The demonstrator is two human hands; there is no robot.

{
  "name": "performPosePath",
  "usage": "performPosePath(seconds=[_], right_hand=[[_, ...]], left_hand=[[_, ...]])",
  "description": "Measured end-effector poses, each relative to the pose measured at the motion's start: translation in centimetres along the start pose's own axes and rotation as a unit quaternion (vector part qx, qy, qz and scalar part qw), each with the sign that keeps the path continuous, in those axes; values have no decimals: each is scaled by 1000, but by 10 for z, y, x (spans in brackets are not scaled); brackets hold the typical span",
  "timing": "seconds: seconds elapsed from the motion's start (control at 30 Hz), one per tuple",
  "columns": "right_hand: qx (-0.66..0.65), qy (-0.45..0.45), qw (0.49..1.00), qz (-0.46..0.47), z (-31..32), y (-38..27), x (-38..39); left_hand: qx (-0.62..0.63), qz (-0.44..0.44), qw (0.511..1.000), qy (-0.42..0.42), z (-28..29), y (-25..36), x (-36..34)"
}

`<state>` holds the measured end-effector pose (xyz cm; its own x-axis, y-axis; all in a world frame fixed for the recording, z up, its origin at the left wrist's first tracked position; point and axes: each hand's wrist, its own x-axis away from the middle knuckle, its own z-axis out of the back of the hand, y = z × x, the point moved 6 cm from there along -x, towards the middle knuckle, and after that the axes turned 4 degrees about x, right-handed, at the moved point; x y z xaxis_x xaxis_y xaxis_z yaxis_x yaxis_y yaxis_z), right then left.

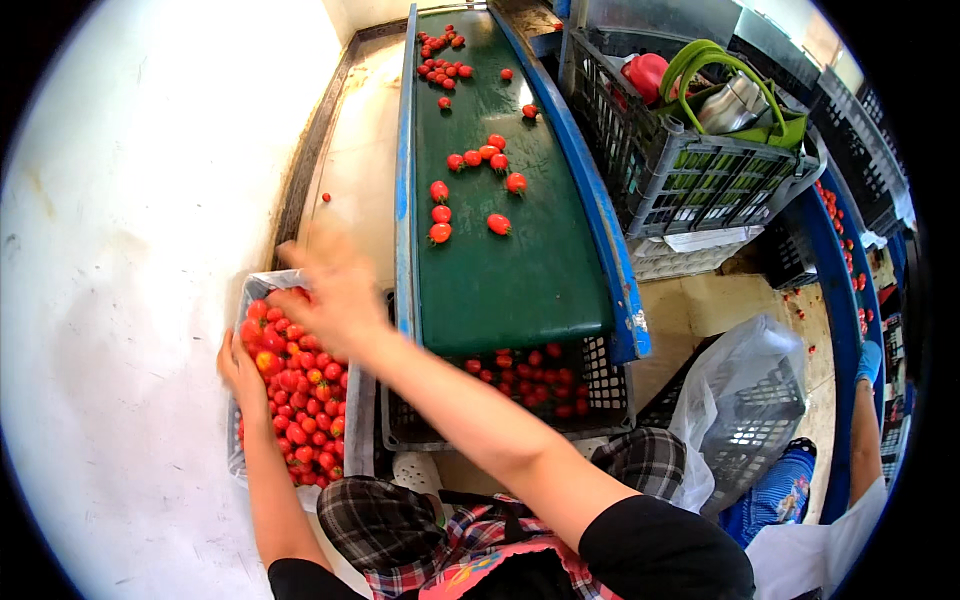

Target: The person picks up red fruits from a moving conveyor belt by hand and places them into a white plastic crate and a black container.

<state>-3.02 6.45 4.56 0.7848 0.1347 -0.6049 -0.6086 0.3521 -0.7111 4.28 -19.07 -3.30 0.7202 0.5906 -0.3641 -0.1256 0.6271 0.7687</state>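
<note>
A pale crate [240,400] full of red cherry tomatoes [305,420] stands at my left. My left hand [242,365] holds its left side, fingers against the edge. My right hand [335,305] is motion-blurred over the back of this crate; whether it holds anything is unclear. Beside it runs a green conveyor belt [510,290] with blue side rails [622,290], scattered tomatoes [498,224] on it. Beneath the belt's near end, a black crate [608,385] holds more tomatoes.
A white wall [110,230] bounds the left. At right are a black crate [680,185] with a green bag and bottle, a plastic-covered crate [745,420], and another blue conveyor [835,300] where a co-worker's blue-gloved hand [868,362] reaches. A stray tomato [326,197] lies beside the belt.
</note>
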Motion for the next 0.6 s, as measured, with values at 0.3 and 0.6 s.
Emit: performPosePath(seconds=[0.3, 0.6], right_hand=[[77, -41, 963, -256, 155, 258, 54], [-486, -105, 800, -335, 177, 164, 69]], left_hand=[[162, -119, 945, -257, -150, 155, 76], [-170, -175, 949, -201, -316, 187, 101]])
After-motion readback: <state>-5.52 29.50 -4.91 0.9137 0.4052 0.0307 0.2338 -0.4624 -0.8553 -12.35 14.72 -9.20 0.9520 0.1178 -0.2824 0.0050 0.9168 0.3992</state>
